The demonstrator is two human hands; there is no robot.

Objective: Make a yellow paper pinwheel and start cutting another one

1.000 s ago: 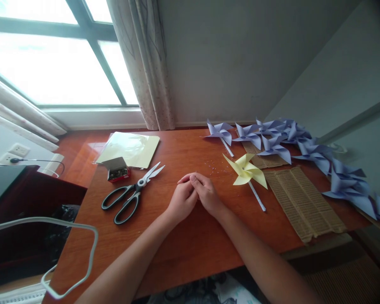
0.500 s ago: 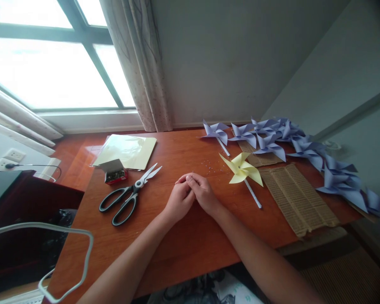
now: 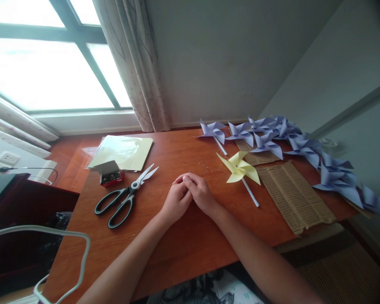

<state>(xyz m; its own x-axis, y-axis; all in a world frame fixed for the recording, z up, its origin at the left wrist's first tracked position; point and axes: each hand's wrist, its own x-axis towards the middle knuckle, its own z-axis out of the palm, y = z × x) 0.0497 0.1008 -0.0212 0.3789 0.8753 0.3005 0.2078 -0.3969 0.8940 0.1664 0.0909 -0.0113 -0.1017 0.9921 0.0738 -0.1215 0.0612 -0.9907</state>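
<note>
Head view: bench (image 3: 190, 240), red-brown wood, runs under a window; both forearms come in from the near edge.
Purple pinwheels (image 3: 304, 145): a row along the far right edge, partly over corrugated cardboard sheets (image 3: 296, 194).
Yellow sheets (image 3: 122, 152): flat stack in a clear sleeve, far left of the bench.
Scissors (image 3: 123, 198): black handles toward the near left, blades open a little and pointing far right; left of the hands, apart from them.
Yellow pinwheel (image 3: 239, 168): lies flat just right of the hands, not touched; its white stick runs toward the near right, so the long axis goes diagonally away from the hands.
Nearer hand: the right one is closer to the yellow pinwheel, the left one closer to the scissors.
Left hand (image 3: 176, 202): loosely curled, fingertips meeting the right hand's at mid-bench.
Right hand (image 3: 201, 195): curled, fingers pressed to the left hand's; can't tell if anything small is pinched between them.
Small box (image 3: 109, 174): red, lid flipped open, dark small metal bits inside, too small to identify; sits just beyond the scissors handles.
Specks (image 3: 209, 165): tiny bits scattered on the bench between the hands and the yellow pinwheel.
</note>
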